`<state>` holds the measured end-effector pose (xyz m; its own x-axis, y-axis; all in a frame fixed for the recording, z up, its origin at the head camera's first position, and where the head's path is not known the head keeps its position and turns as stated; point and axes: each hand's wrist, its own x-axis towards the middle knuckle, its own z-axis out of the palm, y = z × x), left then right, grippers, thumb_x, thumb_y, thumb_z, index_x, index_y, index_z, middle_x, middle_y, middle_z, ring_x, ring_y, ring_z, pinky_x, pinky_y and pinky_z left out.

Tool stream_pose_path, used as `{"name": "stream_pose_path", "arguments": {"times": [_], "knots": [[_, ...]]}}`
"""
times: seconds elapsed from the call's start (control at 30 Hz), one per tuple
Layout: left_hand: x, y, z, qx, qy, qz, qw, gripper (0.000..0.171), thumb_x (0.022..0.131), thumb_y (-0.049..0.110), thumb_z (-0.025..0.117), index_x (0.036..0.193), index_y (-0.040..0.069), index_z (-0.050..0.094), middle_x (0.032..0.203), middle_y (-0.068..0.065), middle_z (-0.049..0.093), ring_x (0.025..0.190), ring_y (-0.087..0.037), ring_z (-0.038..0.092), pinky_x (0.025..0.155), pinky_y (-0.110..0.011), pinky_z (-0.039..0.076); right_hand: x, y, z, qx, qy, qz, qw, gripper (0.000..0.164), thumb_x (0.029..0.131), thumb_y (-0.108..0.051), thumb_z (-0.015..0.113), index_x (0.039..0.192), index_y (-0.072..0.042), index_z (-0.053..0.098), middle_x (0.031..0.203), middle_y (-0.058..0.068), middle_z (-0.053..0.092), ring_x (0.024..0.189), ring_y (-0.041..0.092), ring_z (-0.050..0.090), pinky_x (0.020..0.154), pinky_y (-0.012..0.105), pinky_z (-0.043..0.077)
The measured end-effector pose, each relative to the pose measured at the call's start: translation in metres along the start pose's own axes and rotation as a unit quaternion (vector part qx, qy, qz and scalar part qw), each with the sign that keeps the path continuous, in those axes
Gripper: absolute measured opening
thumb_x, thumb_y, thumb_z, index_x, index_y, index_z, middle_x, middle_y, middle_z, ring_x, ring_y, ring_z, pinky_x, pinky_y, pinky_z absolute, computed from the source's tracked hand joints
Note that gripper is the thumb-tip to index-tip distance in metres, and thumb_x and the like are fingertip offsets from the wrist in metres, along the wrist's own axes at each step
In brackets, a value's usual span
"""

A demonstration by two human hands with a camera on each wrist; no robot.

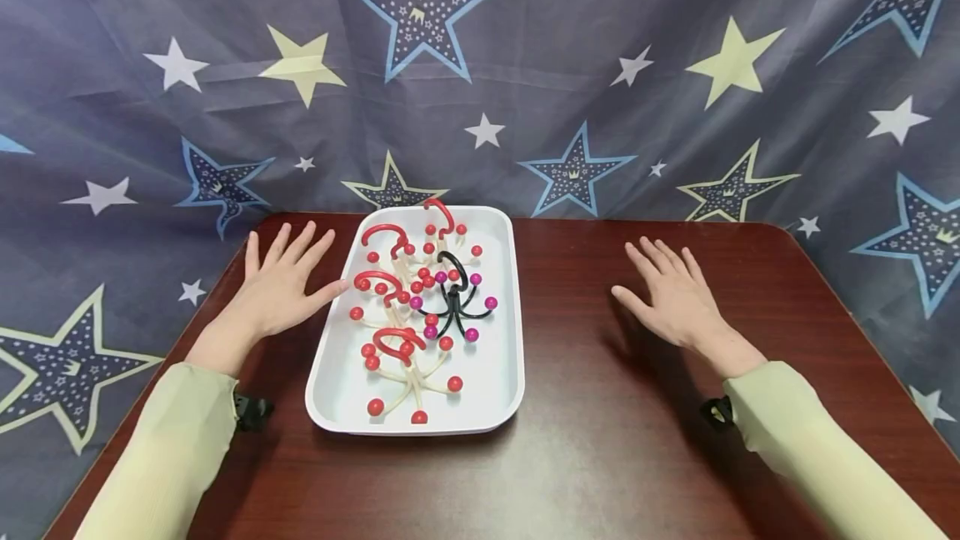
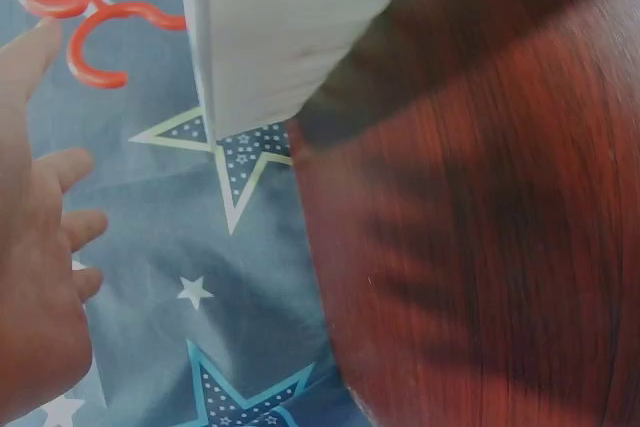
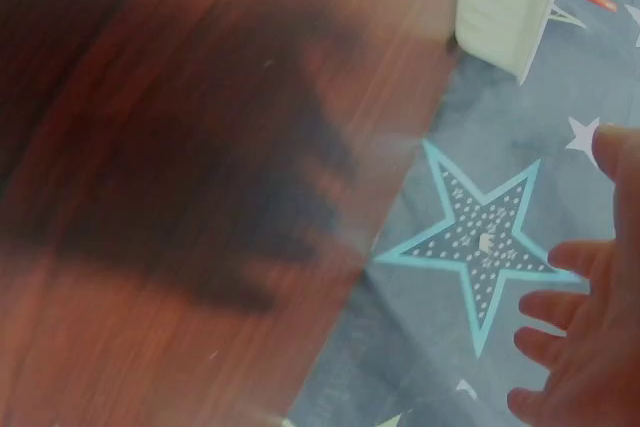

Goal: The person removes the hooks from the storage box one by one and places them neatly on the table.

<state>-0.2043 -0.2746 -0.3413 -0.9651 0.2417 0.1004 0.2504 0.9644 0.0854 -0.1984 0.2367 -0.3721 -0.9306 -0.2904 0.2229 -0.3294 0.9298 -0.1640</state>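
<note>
A white tray (image 1: pixel 480 382) stands left of centre on the table. Several cream, spider-like pieces (image 1: pixel 413 377) sit in it, each with a red hook on top and splayed legs tipped with red balls. Among them is a black piece (image 1: pixel 453 298) of the same shape, tipped with purple balls. My left hand (image 1: pixel 279 290) hovers by the tray's left side, fingers spread, its thumb tip overlapping the rim in the head view. Well to the tray's right, my right hand (image 1: pixel 671 294) is held over the table with straight fingers. Both hands hold nothing.
The dark red-brown wooden table (image 1: pixel 585 457) reaches back to a grey-blue curtain (image 1: pixel 525 48) printed with stars. A dark strap-like device (image 1: pixel 252 412) is at the left wrist, another (image 1: pixel 717 412) at the right. Shadows of both arms fall on the tabletop.
</note>
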Motion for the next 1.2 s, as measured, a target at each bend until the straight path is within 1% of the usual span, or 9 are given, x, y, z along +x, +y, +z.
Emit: {"name": "stream_pose_path", "arguments": {"times": [0.2, 0.3, 0.4, 0.5, 0.67, 0.73, 0.8, 0.97, 1.2], "knots": [[-0.005, 0.002, -0.004, -0.064, -0.021, -0.005, 0.9977, 0.084, 0.083, 0.063, 0.045, 0.146, 0.014, 0.021, 0.148, -0.019, 0.022, 0.135, -0.042, 0.011, 0.104, -0.056, -0.012, 0.015, -0.016, 0.002, 0.036, 0.01, -0.027, 0.999, 0.064, 0.091, -0.049, 0.042, 0.14, -0.008, 0.034, 0.141, 0.017, 0.038, 0.133, 0.032, 0.028, 0.109, 0.048, 0.01], [-0.009, 0.002, -0.006, -0.124, -0.04, -0.013, 0.9914, 0.085, 0.083, 0.058, 0.05, 0.146, 0.011, 0.017, 0.147, -0.021, 0.023, 0.133, -0.043, 0.017, 0.106, -0.058, 0.004, 0.022, -0.026, 0.003, 0.064, 0.02, -0.042, 0.997, 0.061, 0.092, -0.045, 0.043, 0.14, -0.008, 0.036, 0.138, 0.017, 0.042, 0.131, 0.031, 0.033, 0.109, 0.046, 0.012], [-0.015, 0.001, -0.004, -0.201, -0.05, -0.022, 0.9782, 0.084, 0.084, 0.049, 0.056, 0.146, 0.01, 0.014, 0.145, -0.023, 0.026, 0.129, -0.043, 0.028, 0.101, -0.057, 0.024, 0.029, -0.037, 0.005, 0.091, 0.029, -0.059, 0.994, 0.059, 0.092, -0.042, 0.046, 0.139, -0.008, 0.037, 0.136, 0.017, 0.045, 0.128, 0.03, 0.037, 0.109, 0.044, 0.014], [-0.023, -0.001, 0.002, -0.29, -0.055, -0.024, 0.9552, 0.08, 0.086, 0.037, 0.059, 0.146, 0.009, 0.013, 0.142, -0.023, 0.03, 0.12, -0.039, 0.043, 0.092, -0.052, 0.04, 0.035, -0.049, 0.006, 0.113, 0.035, -0.079, 0.99, 0.059, 0.091, -0.04, 0.049, 0.138, -0.007, 0.039, 0.135, 0.014, 0.047, 0.127, 0.027, 0.04, 0.109, 0.043, 0.016], [-0.036, -0.004, 0.014, -0.436, -0.101, -0.022, 0.8938, 0.076, 0.087, 0.019, 0.06, 0.145, 0.007, 0.013, 0.14, -0.027, 0.029, 0.102, -0.027, 0.058, 0.077, -0.037, 0.052, 0.043, -0.07, 0.006, 0.14, 0.028, -0.1, 0.985, 0.059, 0.089, -0.038, 0.054, 0.137, -0.007, 0.04, 0.131, 0.011, 0.051, 0.125, 0.022, 0.043, 0.11, 0.04, 0.017], [-0.04, -0.004, 0.019, -0.459, -0.123, -0.026, 0.8793, 0.077, 0.085, 0.016, 0.062, 0.144, 0.004, 0.014, 0.139, -0.028, 0.029, 0.101, -0.024, 0.058, 0.075, -0.033, 0.052, 0.046, -0.077, 0.006, 0.144, 0.022, -0.105, 0.984, 0.06, 0.088, -0.038, 0.055, 0.137, -0.008, 0.04, 0.131, 0.01, 0.052, 0.125, 0.022, 0.043, 0.11, 0.039, 0.017], [-0.044, -0.004, 0.025, -0.468, -0.136, -0.027, 0.8729, 0.078, 0.083, 0.015, 0.064, 0.144, 0.003, 0.016, 0.138, -0.028, 0.031, 0.102, -0.026, 0.058, 0.074, -0.031, 0.052, 0.049, -0.085, 0.006, 0.149, 0.017, -0.109, 0.983, 0.06, 0.087, -0.037, 0.057, 0.137, -0.008, 0.04, 0.13, 0.009, 0.052, 0.124, 0.022, 0.044, 0.11, 0.038, 0.017], [-0.051, -0.001, 0.039, -0.478, -0.134, -0.007, 0.8679, 0.077, 0.081, 0.01, 0.065, 0.143, 0.003, 0.019, 0.135, -0.028, 0.035, 0.109, -0.041, 0.051, 0.075, -0.027, 0.051, 0.056, -0.106, 0.009, 0.155, 0.004, -0.117, 0.981, 0.061, 0.085, -0.038, 0.06, 0.136, -0.01, 0.041, 0.131, 0.007, 0.052, 0.123, 0.02, 0.045, 0.11, 0.038, 0.02], [-0.052, -0.003, 0.049, -0.505, -0.124, 0.007, 0.8539, 0.075, 0.084, 0.007, 0.062, 0.145, 0.005, 0.017, 0.141, -0.027, 0.029, 0.113, -0.04, 0.048, 0.077, -0.023, 0.05, 0.064, -0.132, 0.01, 0.167, -0.035, -0.092, 0.981, 0.064, 0.083, -0.047, 0.059, 0.137, -0.017, 0.042, 0.131, 0.002, 0.052, 0.122, 0.022, 0.045, 0.104, 0.039, 0.031]]}}
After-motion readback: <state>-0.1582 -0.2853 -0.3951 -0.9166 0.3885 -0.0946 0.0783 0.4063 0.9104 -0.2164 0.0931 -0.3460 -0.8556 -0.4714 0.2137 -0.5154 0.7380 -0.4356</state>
